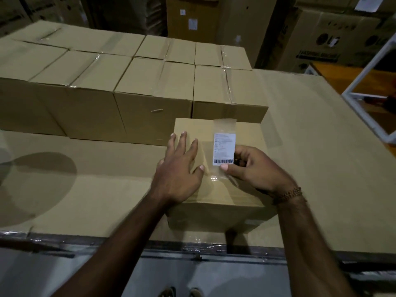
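Note:
A small cardboard box (252, 136) stands near the front edge of a cardboard-covered table (310, 146). On its top lies a white label with a barcode (224, 149) under a strip of clear tape (225, 125). My left hand (180, 168) rests flat on the left part of the box top, fingers spread. My right hand (255, 168) sits at the label's lower right with fingers curled, the thumb tip pressing just below the barcode. Whether it holds anything is hidden by the fingers.
Several taped cardboard boxes (107, 88) stand in rows behind and left of the small box. A white metal frame (364, 99) stands at the right. Tall printed cartons (334, 37) fill the background. The table's front edge (192, 245) is wrapped in plastic.

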A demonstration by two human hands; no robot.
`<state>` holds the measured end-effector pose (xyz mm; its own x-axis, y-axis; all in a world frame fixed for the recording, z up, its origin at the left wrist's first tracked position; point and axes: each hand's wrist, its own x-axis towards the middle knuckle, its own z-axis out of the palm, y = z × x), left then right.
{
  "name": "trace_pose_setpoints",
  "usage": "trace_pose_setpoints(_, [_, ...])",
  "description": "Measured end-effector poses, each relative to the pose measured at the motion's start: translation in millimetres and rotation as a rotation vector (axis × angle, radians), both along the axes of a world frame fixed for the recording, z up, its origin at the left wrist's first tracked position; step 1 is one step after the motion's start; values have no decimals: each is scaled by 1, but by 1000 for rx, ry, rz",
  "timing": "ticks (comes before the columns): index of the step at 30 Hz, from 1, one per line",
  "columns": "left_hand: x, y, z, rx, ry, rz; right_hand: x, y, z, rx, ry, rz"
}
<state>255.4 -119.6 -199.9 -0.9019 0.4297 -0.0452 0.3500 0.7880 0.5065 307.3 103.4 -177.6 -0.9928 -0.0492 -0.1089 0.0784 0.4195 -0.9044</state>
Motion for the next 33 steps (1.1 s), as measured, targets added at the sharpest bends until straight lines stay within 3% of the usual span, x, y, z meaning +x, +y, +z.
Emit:
trace_pose_setpoints(27, [5,1,2,34,29,49,5,-2,-2,-119,23,-82])
trace_pose_setpoints(33, [10,-4,2,224,40,112,8,-10,9,-141,82,-157])
